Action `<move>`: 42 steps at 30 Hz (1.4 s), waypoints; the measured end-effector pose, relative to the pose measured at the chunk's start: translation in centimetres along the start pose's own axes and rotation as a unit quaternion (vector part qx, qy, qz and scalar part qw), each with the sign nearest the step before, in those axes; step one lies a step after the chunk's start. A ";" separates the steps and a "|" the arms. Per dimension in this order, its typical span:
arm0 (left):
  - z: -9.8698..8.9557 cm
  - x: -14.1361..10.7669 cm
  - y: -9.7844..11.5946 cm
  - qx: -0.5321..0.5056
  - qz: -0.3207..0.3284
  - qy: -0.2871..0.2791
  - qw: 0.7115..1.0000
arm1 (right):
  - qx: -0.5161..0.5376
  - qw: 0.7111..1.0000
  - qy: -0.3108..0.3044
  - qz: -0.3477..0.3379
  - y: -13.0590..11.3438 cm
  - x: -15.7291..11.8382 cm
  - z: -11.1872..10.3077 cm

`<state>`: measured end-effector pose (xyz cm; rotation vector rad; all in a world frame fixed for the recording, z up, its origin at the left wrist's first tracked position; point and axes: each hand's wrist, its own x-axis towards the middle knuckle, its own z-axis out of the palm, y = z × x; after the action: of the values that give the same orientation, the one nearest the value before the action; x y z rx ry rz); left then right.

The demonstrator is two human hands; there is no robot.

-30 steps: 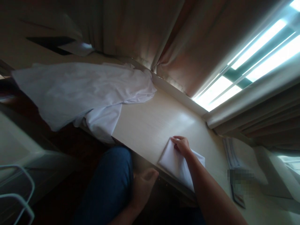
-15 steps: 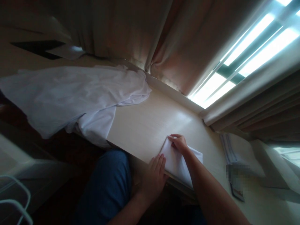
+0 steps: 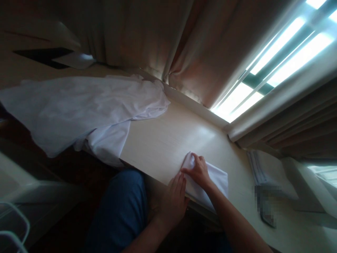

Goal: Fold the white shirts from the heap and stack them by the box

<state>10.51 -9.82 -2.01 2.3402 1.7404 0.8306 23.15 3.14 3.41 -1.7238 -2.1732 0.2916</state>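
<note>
A folded white cloth (image 3: 218, 177) lies flat at the front edge of the pale table (image 3: 155, 140). My right hand (image 3: 197, 171) rests on its left part, thumb and fingers spread apart over the fabric. Beside it, my left hand (image 3: 175, 196) lies at the cloth's near left corner with its fingers stretched out, the fingertips touching the cloth's edge. Its palm is over the table's front edge. Part of the cloth is hidden under my right hand and forearm.
A heap of white fabric (image 3: 86, 105) covers the table's left side and hangs over its edge. Folded white cloths (image 3: 273, 172) are stacked at the right, near a partly blurred dark flat object (image 3: 268, 219). Curtains (image 3: 137, 38) and a bright window (image 3: 273, 63) stand behind.
My right hand has shifted from pinching the cloth's far left corner to lying on it with thumb and fingers spread. My left hand has hardly moved.
</note>
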 end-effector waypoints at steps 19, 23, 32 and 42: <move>-1.1 3.9 -1.1 0.025 0.009 -0.026 0.999 | -0.018 0.991 0.025 0.128 4.9 3.2 -0.5; -1.8 10.9 -1.7 0.053 -0.004 -0.033 0.998 | 0.020 0.978 0.006 0.207 9.5 1.1 -3.6; -2.6 12.5 5.5 -0.017 0.098 -0.029 0.995 | 0.183 0.905 0.078 0.377 13.6 -3.6 -3.7; 0.0 7.4 5.1 -0.075 0.138 -0.083 0.984 | 0.460 0.793 0.114 0.382 13.7 -5.5 -5.4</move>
<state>16.32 -4.81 2.63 2.4980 1.2633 0.7469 38.67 0.78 2.52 -1.7355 -0.7572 1.0602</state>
